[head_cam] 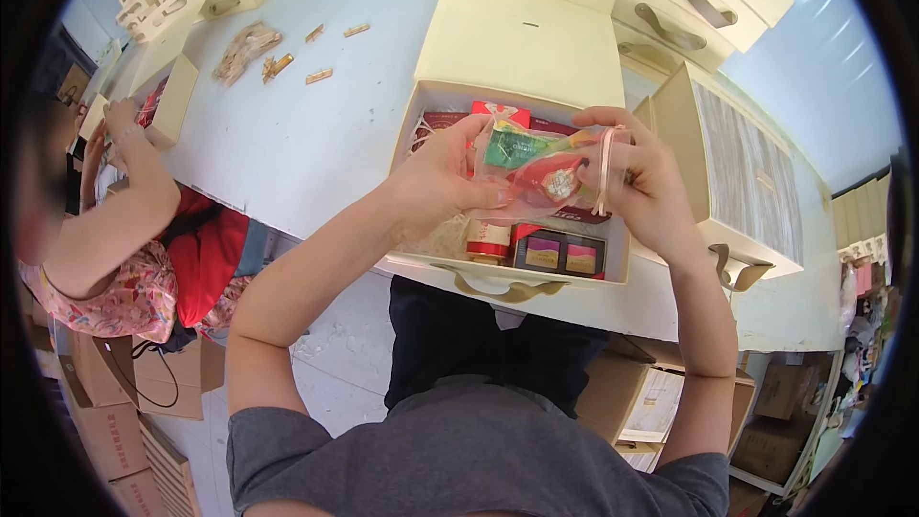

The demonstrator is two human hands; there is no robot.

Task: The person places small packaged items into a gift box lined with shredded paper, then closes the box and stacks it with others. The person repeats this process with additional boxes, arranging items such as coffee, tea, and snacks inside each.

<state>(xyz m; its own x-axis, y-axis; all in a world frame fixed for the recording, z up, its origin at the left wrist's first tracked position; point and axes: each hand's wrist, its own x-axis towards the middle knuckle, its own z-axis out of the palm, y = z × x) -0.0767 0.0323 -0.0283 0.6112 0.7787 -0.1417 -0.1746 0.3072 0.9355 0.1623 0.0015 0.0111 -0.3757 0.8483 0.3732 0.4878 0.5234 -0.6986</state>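
Note:
Between my hands is a sheer drawstring pouch (535,179) with green and red wrapped packets inside. My left hand (438,183) grips its left side, thumb in front. My right hand (639,179) holds the right end near the pale drawstring. Below the pouch stands an open cream gift box (402,248), its lid (520,29) folded back. In the box lie a red-and-cream can (490,240), a dark box with two coloured panels (560,255), a bright red packet (500,112) and pale shredded filler (438,233). The pouch and my hands hide part of the contents.
Cream boxes with strap handles (689,7) are stacked behind; a wood-patterned box (750,165) stands at right. Drawstring pouches (248,50) and small gold items (319,76) lie on the white table (301,136). At left a co-worker's arm (136,194) reaches into another box (176,104).

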